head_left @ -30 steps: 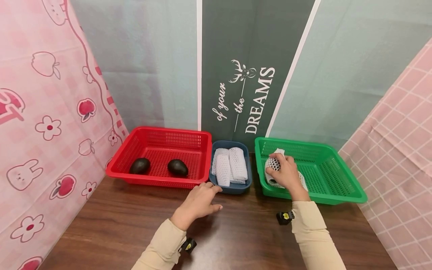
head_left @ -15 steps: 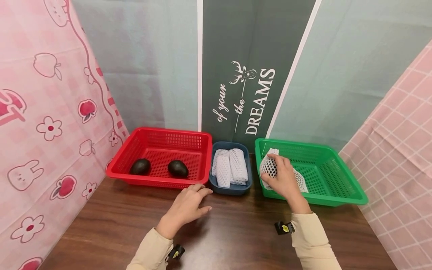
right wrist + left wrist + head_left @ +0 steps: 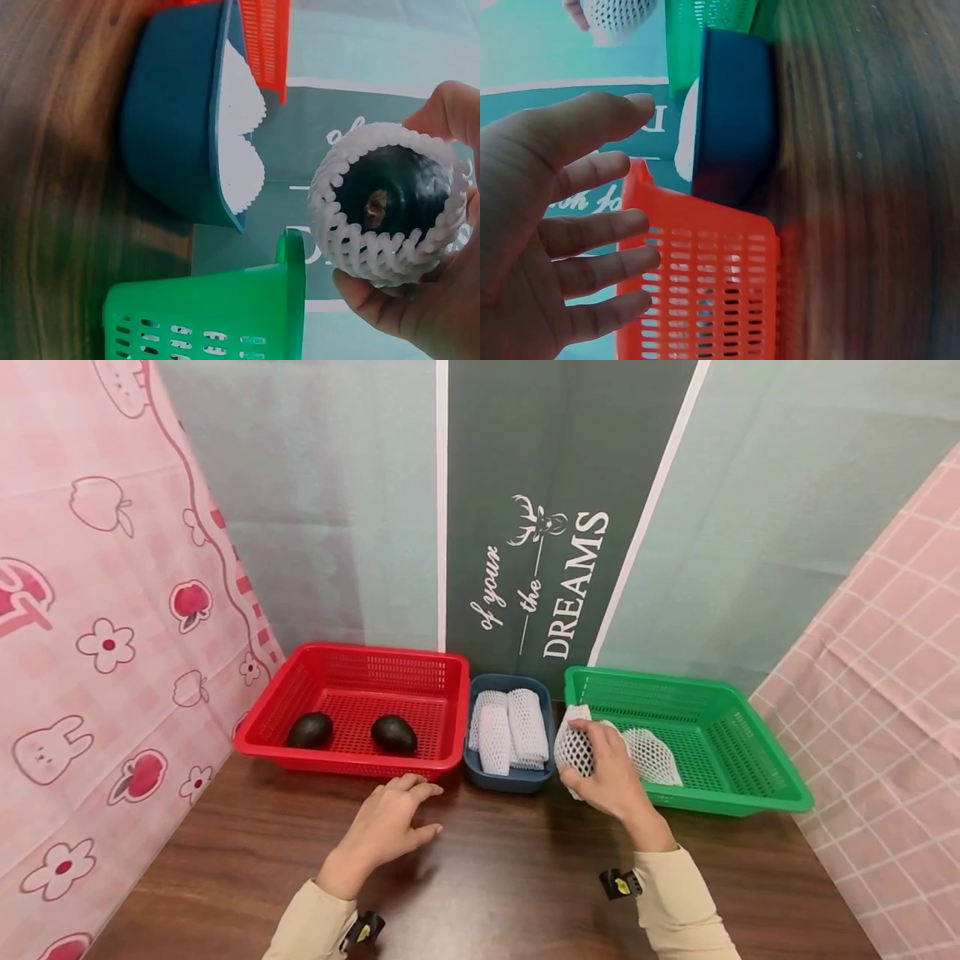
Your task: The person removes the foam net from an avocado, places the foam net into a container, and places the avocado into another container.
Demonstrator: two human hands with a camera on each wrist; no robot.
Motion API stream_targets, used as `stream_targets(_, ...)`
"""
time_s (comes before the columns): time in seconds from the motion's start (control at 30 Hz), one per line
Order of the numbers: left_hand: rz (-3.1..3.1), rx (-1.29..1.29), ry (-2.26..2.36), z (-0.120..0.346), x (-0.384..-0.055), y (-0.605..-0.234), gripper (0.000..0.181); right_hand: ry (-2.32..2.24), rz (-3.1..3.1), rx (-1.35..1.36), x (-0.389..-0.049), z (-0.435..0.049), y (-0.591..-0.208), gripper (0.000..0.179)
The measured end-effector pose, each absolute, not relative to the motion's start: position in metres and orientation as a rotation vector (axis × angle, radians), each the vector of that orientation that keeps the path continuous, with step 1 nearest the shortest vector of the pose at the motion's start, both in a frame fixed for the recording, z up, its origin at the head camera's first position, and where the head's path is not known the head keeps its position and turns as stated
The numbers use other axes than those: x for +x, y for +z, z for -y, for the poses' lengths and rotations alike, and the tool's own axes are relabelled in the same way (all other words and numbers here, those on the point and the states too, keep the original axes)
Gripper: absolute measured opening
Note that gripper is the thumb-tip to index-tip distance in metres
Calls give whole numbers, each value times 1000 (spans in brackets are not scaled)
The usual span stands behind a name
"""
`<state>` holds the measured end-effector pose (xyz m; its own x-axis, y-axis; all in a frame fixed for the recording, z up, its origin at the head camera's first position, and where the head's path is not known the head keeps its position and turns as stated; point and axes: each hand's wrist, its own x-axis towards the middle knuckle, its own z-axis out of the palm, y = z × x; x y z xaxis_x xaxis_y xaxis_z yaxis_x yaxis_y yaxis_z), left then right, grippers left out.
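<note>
Gripping an avocado (image 3: 405,180) round its net (image 3: 375,259), probably so both stay together, our right hand (image 3: 611,777) holds it up; our left hand (image 3: 386,827) holds nothing, fingers (image 3: 607,270) loosely apart.

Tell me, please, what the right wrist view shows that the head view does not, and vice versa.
Only the right wrist view shows the brown stem end of the held fruit, dark and bare within the open end of its white foam net.

Only the head view shows two bare dark fruits inside the red basket, the left hand and the pink printed cloth.

Both show the right hand, white sleeves in the blue bin, the green basket and the wooden table.
</note>
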<state>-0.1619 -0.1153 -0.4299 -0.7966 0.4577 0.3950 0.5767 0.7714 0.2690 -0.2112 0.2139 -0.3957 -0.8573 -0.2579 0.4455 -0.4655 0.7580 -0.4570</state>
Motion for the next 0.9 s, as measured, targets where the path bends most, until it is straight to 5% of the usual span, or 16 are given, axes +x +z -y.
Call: stream_targets(0.9, 2755, -589, -655, 145, -160, -455, 43, 762, 2587, 863, -199, -175, -428, 72)
